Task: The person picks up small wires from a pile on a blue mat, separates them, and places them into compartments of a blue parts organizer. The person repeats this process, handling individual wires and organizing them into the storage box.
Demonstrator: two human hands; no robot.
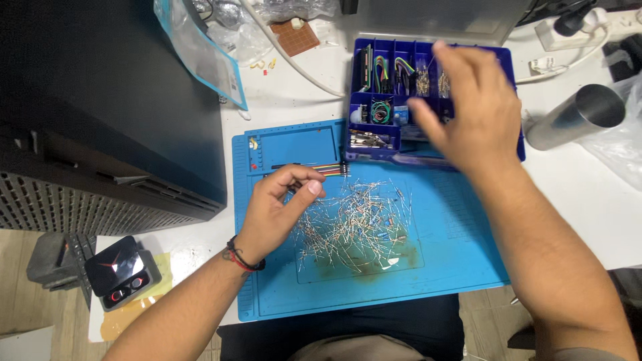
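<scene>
Head view: left hand (pixel 277 210), centre-left of frame, grip pinched on a few thin wire-legged resistors, just beside loose pile of small resistors (pixel 354 227) on blue silicone work mat (pixel 455 267). Right hand (pixel 471 110), upper right of frame, fingers spread and blurred over blue plastic compartment box (pixel 511 67); whether it holds anything, cannot tell. Multicolour ribbon jumper wires (pixel 328 168) lie at mat's upper edge. Risks: thin leads slipping from pinch back into pile; wrist dragging pile off mat; part landing in wrong compartment; steel cylinder (pixel 568 117) nearby could get knocked.

Single head view, looking steeply down, close over blue mat (pixel 455 261).
</scene>
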